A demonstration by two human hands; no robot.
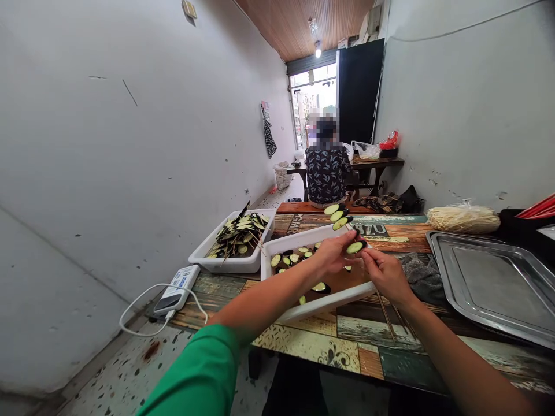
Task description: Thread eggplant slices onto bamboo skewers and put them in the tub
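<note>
Over the right-hand white tub (277, 315), my left hand (336, 254) is closed around a skewer of eggplant slices (339, 215). Three slices fan out beyond its fingers, pale green with dark skin. Another eggplant slice (355, 247) sits nearer, between my two hands. My right hand (385, 274) pinches at the near end of the skewer, close to that slice; its fingertips partly hide the stick. Loose eggplant slices (321, 287) float in brownish water in the tub below. Bare bamboo skewers (385, 315) lie on the table under my right wrist.
A second white tub (229, 266) at left holds piled, skewered eggplant. A power bank with cable (177, 292) lies beside it. To the right are a grey cloth (422, 277), metal trays (498, 283) and a bag of skewers (463, 219). A person (327, 173) sits ahead, facing away.
</note>
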